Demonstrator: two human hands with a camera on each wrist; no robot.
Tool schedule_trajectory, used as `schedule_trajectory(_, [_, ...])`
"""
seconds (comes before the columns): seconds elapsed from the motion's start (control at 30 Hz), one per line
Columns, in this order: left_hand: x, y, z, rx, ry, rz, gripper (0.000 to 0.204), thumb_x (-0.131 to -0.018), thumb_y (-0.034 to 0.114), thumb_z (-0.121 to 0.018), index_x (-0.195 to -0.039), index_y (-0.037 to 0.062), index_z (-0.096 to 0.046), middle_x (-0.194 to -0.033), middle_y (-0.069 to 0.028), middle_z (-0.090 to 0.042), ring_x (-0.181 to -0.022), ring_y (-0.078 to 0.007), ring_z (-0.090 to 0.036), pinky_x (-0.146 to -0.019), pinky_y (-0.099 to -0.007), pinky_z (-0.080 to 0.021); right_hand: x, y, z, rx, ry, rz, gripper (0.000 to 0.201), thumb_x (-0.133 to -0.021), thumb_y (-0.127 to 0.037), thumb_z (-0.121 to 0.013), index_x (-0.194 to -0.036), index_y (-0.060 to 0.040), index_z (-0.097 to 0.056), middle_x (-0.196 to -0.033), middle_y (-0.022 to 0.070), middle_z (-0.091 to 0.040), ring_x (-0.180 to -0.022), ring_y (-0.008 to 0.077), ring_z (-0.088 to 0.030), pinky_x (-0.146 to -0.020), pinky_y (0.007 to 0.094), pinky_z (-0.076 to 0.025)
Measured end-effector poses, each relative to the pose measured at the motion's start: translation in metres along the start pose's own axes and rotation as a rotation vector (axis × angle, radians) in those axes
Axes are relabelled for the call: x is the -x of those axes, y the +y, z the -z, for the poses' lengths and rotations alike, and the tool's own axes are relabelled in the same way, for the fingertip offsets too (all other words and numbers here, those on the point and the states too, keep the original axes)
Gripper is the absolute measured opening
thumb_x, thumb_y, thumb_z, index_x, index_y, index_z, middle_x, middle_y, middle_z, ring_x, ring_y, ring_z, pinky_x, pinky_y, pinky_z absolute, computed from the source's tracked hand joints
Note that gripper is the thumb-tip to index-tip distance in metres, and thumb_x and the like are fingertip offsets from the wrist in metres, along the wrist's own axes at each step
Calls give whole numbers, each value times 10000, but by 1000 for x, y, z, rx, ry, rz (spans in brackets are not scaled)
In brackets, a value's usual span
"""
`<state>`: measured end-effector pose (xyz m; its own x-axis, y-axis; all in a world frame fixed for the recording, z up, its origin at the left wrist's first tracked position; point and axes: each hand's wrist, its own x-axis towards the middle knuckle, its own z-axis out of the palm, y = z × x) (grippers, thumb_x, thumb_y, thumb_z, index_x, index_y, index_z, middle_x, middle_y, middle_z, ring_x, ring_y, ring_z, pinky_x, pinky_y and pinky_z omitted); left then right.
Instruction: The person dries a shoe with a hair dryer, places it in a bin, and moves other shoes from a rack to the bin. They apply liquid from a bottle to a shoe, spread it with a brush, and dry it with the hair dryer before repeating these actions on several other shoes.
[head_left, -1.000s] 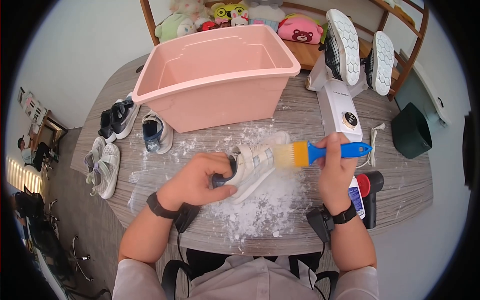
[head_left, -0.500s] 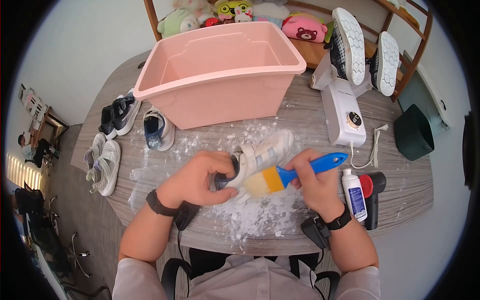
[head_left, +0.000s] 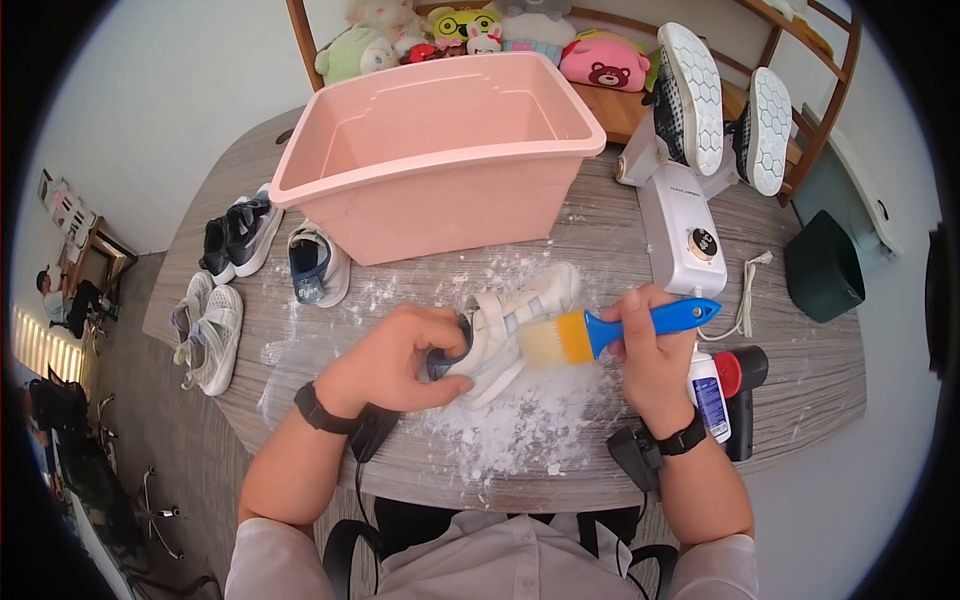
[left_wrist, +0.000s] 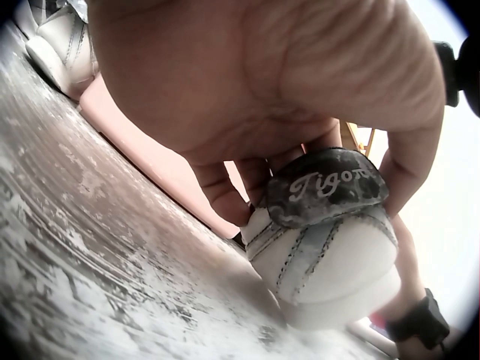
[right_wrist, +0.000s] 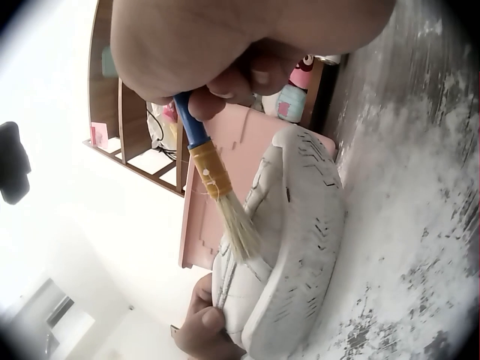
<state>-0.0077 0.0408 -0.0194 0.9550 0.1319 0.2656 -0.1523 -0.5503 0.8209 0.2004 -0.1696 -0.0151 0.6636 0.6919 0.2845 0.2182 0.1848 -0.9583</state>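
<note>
My left hand grips a white shoe by its heel, fingers in the opening and thumb along the outside. The shoe's dark heel collar carries pale lettering in the left wrist view. In my right hand is a paintbrush with a blue handle and a yellow ferrule. Its pale bristles lie against the side of the shoe in the right wrist view. White powder is scattered on the table around and under the shoe.
A pink tub stands behind the shoe. More shoes sit at the left, one near the tub. At right are a white shoe dryer bearing two shoes, a bottle, a black-and-red device and a dark green bin.
The brush swept from the shoe's front side back toward the heel, then forward again to its middle. My left hand keeps its hold on the shoe.
</note>
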Motion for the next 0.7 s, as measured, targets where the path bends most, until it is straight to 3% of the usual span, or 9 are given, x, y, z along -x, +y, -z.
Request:
schedule_trajectory(0.1, [1,0,1,-5,-15,17,250,-722,104,-808,-717,-6,-584,-716,-116,-533,-673,-264,-508,-628,-354,-385,-8,7,4,43,159,89,359,-1082,-293,-614,-847,-27,-668,-776,28,-682,-620,58,-568,-567,208,-452])
schedule_trajectory(0.33, [1,1,0,61,-2,70,230,-731,89,-788,-723,-19,-585,-722,-114,-527,-683,-242,-502,-636,-348,-382,-8,4,6,10,129,90,362,-1097,-294,-583,-856,-33,-656,-774,20,-666,-623,54,-543,-573,215,-438])
schedule_trajectory(0.4, [1,1,1,48,-6,65,231,-732,88,-785,-721,-18,-581,-723,-113,-526,-686,-238,-503,-639,-347,-383,-13,9,12,96,273,187,366,-1100,-301,-576,-860,-37,-653,-780,20,-669,-621,52,-536,-570,214,-430])
schedule_trajectory(0.53, [1,0,2,-1,-39,60,240,-732,86,-781,-712,-14,-564,-727,-110,-526,-691,-228,-504,-645,-345,-384,-7,3,11,39,213,103,359,-1102,-296,-570,-870,-35,-653,-779,20,-666,-624,53,-534,-572,214,-429])
schedule_trajectory(0.6, [2,-2,1,14,-33,76,251,-734,91,-784,-712,-14,-558,-727,-109,-526,-691,-229,-503,-646,-344,-385,-2,4,6,4,81,103,355,-1098,-297,-576,-873,-34,-656,-775,22,-666,-630,54,-543,-577,208,-430])
schedule_trajectory(0.7, [3,1,2,21,-33,87,258,-741,98,-789,-721,-17,-560,-728,-107,-526,-694,-228,-504,-649,-345,-388,-5,6,10,8,112,131,352,-1091,-303,-587,-880,-32,-664,-785,24,-673,-637,58,-565,-583,205,-443])
